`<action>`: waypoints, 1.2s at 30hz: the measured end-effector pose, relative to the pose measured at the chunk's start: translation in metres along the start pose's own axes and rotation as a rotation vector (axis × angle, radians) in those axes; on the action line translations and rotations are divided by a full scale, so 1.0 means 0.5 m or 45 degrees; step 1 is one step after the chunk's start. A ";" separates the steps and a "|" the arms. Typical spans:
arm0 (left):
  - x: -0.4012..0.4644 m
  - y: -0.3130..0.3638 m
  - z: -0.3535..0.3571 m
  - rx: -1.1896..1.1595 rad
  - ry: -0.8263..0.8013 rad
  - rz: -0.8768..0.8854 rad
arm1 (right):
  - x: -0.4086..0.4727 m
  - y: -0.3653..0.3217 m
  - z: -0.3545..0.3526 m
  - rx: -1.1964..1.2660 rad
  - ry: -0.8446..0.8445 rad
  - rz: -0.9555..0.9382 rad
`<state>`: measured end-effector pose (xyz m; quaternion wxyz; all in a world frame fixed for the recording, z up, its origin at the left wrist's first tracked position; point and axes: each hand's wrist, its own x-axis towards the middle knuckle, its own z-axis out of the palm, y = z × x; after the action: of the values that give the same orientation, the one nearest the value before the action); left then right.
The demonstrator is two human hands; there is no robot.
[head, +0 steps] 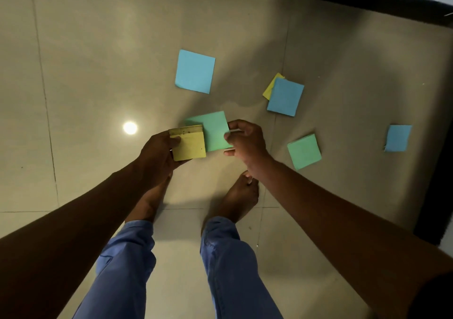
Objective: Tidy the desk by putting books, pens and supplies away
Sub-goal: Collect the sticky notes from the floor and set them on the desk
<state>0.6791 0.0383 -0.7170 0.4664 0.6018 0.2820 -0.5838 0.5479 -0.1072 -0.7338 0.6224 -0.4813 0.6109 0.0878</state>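
At frame centre, the left hand (159, 152) held a yellow sticky-note pad (189, 144) while the right hand (245, 139) pinched a green note (215, 130). Blue notes (195, 71) and another green one (304, 151) lay scattered on the tiled floor (98, 61).

**Dim room, one bright glare spot**

The glossy beige tiled floor (98, 61) mirrors a round overhead lamp as a white glare spot (130, 128) at left. Broad soft shadows spread right and far. Arms near the camera are underexposed; wide-angle bending curves the edges.
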 end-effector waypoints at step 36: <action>0.050 -0.012 -0.077 0.087 0.141 0.150 | -0.014 0.017 0.106 -0.239 -0.237 0.122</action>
<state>0.6949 0.0696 -0.7471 0.4630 0.6642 0.2513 -0.5304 0.5762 -0.0622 -0.7433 0.6236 -0.4976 0.5620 0.2185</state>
